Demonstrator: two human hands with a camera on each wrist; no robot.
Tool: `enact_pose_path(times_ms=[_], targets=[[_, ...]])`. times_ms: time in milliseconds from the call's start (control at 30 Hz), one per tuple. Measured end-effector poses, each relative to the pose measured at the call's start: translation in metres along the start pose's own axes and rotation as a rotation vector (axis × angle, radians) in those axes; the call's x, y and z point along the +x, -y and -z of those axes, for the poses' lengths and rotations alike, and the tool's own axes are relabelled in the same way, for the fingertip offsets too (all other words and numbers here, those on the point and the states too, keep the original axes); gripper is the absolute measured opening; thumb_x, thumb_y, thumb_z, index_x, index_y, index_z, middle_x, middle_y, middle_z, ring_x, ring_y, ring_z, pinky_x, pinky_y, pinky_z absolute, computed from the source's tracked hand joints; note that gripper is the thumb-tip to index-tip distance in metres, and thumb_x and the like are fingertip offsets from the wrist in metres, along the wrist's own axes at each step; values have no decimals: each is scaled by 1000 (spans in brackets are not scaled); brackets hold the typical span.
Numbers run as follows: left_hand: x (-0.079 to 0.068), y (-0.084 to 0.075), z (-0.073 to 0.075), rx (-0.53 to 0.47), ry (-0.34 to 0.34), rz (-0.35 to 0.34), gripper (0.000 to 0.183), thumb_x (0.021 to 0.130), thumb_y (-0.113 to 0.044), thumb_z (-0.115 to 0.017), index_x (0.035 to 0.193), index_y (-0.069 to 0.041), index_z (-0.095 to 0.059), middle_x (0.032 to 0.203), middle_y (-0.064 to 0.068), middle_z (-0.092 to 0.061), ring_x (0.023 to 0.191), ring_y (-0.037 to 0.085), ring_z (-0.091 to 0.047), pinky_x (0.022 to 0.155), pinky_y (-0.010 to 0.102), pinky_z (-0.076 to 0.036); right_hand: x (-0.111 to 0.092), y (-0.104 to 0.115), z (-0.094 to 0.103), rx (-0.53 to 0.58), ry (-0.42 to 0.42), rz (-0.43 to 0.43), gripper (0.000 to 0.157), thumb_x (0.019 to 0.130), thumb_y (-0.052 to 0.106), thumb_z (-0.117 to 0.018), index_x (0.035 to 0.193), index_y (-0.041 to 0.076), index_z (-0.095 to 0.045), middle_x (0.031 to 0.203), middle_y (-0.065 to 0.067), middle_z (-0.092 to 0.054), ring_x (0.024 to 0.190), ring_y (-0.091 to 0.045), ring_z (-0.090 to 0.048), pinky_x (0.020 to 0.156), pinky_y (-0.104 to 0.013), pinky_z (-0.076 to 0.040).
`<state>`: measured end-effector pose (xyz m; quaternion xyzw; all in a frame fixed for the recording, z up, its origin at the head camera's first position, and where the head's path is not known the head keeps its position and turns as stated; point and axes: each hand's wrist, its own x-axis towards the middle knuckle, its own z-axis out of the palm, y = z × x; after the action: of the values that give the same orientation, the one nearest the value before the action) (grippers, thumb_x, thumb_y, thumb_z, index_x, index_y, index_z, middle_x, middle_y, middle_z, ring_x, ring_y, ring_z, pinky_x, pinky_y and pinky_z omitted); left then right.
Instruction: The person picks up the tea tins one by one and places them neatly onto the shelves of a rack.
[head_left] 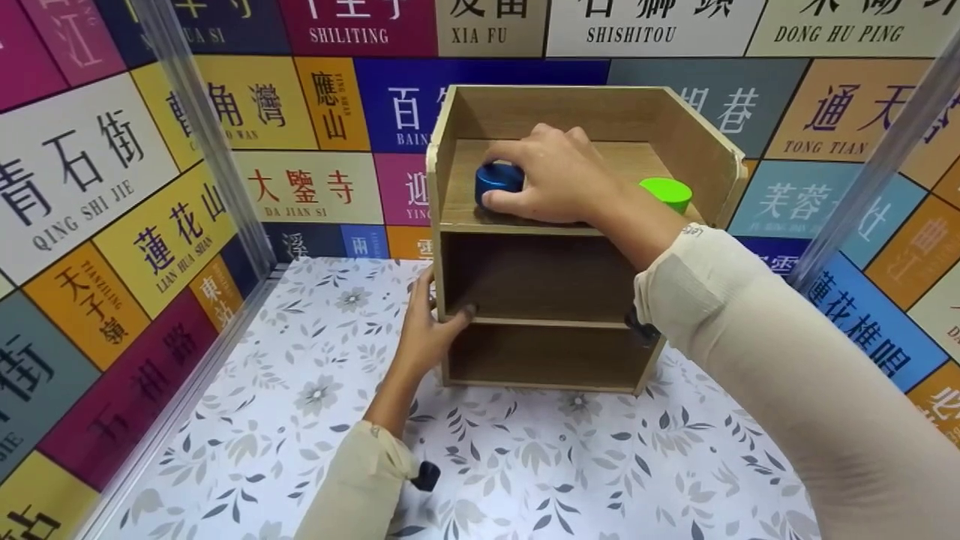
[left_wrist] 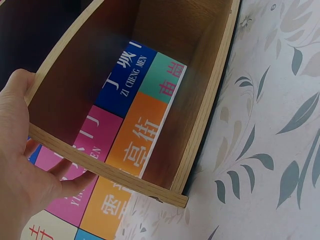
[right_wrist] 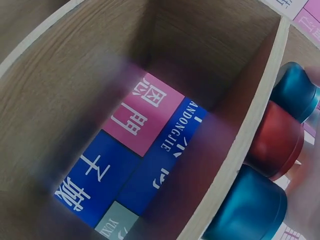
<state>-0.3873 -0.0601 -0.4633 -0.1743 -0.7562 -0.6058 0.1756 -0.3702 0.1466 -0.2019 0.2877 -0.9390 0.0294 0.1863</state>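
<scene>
A small wooden shelf unit with an open top and two compartments stands upright. My left hand grips its left side panel, thumb at the front edge and fingers round the outside. On the top board, my right hand holds a blue round tin near the left side, thumb and fingers around it. A bright green tin sits at the right of that board, partly behind my forearm. From the right wrist, a red tin shows between two blue-teal tins; the head view hides the red one.
White floral-patterned cloth covers the table under the shelf unit. Colourful sign-printed walls rise at the back and both sides. Clear upright posts stand at the corners.
</scene>
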Motion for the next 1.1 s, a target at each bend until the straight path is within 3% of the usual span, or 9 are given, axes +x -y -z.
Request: enact_pose_path(times_ms=[367, 533, 633, 700, 767, 900, 1000, 1033, 1100], targets=[[0, 1, -3, -2, 6, -13, 79, 85, -21, -81, 152, -29, -40, 143, 1, -45, 127, 22, -52, 108, 47, -48, -1, -1, -2, -37, 57, -21, 55, 88, 64, -61, 132, 30, -62, 113, -7, -71, 110, -32, -54, 90, -59, -38], [2, 0, -4, -15, 18, -6, 79, 86, -23, -80, 153, -32, -39, 143, 1, -45, 124, 26, -54, 104, 46, -51, -3, -2, 5, -53, 82, -51, 70, 87, 75, -56, 141, 32, -56, 115, -6, -69, 119, -32, -52, 95, -60, -36], [0, 0, 3, -7, 7, 13, 80, 86, -23, -80, 153, -34, -38, 144, 1, -44, 122, 29, -56, 102, 47, -53, -3, -1, 15, -60, 54, -44, 77, 88, 80, -47, 147, 32, -51, 122, -6, -69, 127, -33, -50, 100, -62, -35], [-1, 1, 8, -2, -3, 29, 80, 87, -24, -81, 153, -35, -38, 144, 0, -43, 122, 30, -56, 101, 47, -53, -7, -4, 24, -48, -26, -32, 74, 92, 78, -44, 148, 30, -51, 126, -6, -69, 127, -33, -49, 102, -64, -34], [-3, 2, 13, 2, -17, 43, 80, 86, -25, -81, 153, -36, -38, 145, 0, -43, 123, 31, -55, 101, 48, -53, -15, -9, 32, -12, -168, -9, 67, 96, 69, -44, 147, 26, -53, 129, -7, -69, 126, -33, -50, 103, -63, -34], [-5, 0, 21, 0, -31, 47, 80, 86, -27, -81, 154, -35, -38, 144, 3, -43, 125, 33, -54, 102, 51, -52, -47, -27, 39, 132, -626, 3, 46, 99, 44, -53, 135, 17, -64, 115, -11, -71, 115, -28, -56, 103, -49, -37], [-5, -4, 26, 16, -12, 45, 80, 87, -34, -81, 154, -35, -37, 146, 3, -43, 129, 35, -52, 106, 53, -50, -80, -47, 35, 245, -937, -77, 37, 96, 29, -53, 126, 12, -66, 107, -1, -69, 111, -19, -59, 103, -34, -41], [-5, -6, 29, 23, 0, 46, 80, 88, -36, -80, 155, -36, -36, 148, 2, -42, 132, 35, -51, 108, 53, -49, -92, -56, 32, 280, -1012, -115, 35, 95, 25, -53, 124, 11, -65, 108, 4, -68, 110, -17, -60, 101, -30, -42], [-5, -8, 35, 24, 13, 44, 74, 93, -38, -74, 156, -33, -36, 153, 1, -42, 136, 34, -49, 111, 53, -46, -117, -77, 21, 327, -1079, -222, 37, 94, 22, -49, 128, 12, -58, 115, 13, -63, 115, -11, -57, 103, -26, -41]])
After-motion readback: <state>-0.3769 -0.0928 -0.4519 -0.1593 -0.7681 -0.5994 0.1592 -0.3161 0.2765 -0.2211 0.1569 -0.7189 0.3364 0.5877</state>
